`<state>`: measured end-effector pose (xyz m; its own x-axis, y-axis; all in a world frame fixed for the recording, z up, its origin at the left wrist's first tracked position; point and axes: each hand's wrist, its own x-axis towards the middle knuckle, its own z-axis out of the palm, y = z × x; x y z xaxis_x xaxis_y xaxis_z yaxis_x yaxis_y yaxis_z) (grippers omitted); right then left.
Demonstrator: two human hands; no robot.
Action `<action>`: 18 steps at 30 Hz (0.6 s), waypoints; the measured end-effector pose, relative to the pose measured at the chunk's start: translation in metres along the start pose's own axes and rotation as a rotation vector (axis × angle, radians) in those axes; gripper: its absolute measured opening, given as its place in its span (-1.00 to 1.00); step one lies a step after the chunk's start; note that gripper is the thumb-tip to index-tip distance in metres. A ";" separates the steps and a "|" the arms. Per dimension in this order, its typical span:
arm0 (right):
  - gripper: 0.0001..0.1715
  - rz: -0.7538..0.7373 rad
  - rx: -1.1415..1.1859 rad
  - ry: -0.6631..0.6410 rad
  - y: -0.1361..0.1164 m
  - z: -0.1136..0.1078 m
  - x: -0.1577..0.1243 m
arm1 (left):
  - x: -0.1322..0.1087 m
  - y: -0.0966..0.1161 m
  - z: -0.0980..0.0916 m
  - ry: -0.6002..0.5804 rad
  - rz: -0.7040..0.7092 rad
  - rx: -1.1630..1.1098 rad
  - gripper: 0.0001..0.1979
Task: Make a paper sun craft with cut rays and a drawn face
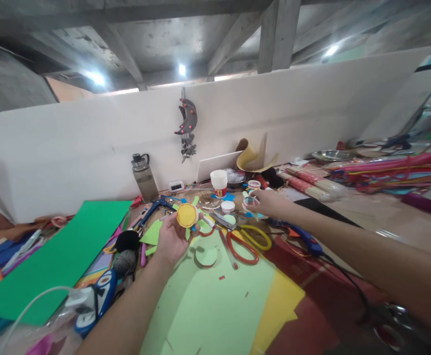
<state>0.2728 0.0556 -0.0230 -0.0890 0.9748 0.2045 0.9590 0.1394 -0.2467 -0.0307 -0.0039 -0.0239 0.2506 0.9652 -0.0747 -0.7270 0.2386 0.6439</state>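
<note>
Arms (145,291) are stretched, yellow lid (187,215) gripped by left hand (173,237), tub (251,201) by right hand (266,200); some room's left over paper (215,296) below fingers.

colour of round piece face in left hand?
Yellow round piece, best seen in head view.

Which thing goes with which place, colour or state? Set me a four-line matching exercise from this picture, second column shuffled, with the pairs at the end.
Column one
1. Round piece with a yellow face
2. Crescent ornament
3. Large sheet left of the bottle
4. Bottle

Column two
A. Bright green
B. Standing, with a dark cap
C. Held in the left hand
D. Hanging against the white panel

Pairs: 1-C, 2-D, 3-A, 4-B
</note>
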 end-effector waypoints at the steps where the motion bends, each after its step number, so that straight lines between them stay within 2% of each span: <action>1: -0.62 -0.013 -0.015 -0.014 -0.008 0.009 0.005 | -0.001 0.000 0.000 0.000 -0.005 0.001 -0.66; 3: -0.62 -0.011 -0.047 -0.029 -0.017 0.022 0.013 | -0.001 0.000 0.001 -0.002 -0.007 0.001 -0.66; 5: -0.58 0.001 -0.076 -0.026 -0.018 0.026 0.017 | -0.002 0.000 0.001 -0.007 -0.006 -0.006 -0.66; 8: -0.50 0.007 -0.091 0.019 -0.021 0.017 0.014 | -0.003 0.001 0.002 -0.014 -0.005 -0.017 -0.68; 11: -0.53 -0.043 -0.045 0.098 -0.041 0.006 0.000 | -0.005 0.005 0.004 -0.027 0.006 -0.015 -0.68; 12: -0.57 -0.106 0.004 0.111 -0.052 0.005 -0.008 | -0.005 0.007 0.005 -0.034 0.017 -0.019 -0.67; 14: -0.57 -0.315 0.388 0.119 -0.080 0.008 -0.024 | -0.007 0.012 0.008 -0.048 0.053 -0.041 -0.66; 18: -0.18 -0.509 0.634 0.058 -0.135 0.021 -0.047 | -0.012 0.023 0.013 -0.087 0.134 -0.110 -0.64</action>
<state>0.1413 -0.0053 -0.0191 -0.4420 0.7576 0.4802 0.4688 0.6516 -0.5964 -0.0416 -0.0116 0.0018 0.1978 0.9773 0.0755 -0.8219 0.1234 0.5561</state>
